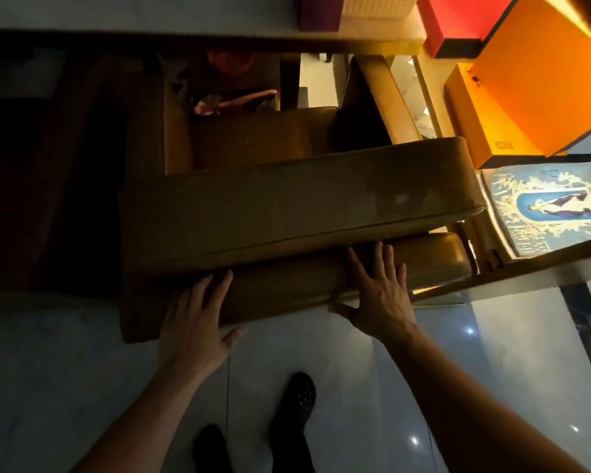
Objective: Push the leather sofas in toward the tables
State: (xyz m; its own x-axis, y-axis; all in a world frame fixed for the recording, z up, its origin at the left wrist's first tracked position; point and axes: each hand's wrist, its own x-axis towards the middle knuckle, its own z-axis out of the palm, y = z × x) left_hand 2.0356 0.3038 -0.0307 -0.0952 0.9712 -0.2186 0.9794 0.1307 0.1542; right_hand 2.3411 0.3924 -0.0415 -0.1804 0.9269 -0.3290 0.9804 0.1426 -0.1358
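A brown leather sofa (287, 206) fills the middle of the head view, seen from behind and above, its wide backrest top facing me. My left hand (193, 322) lies flat against the lower back panel of the sofa, fingers spread. My right hand (379, 291) presses flat on the same panel further right, fingers apart, thumb under the panel's edge. Neither hand grips anything. Beyond the seat a table edge (219, 37) runs across the top, dim and partly hidden. A second leather seat (382, 97) shows at the upper right.
Bright orange (539, 73) and red (458, 18) boxes stand at the upper right. A blue printed poster (553, 206) lies right of the sofa. The glossy white tiled floor (65, 377) is under my dark shoes (297, 397). The left side is dark.
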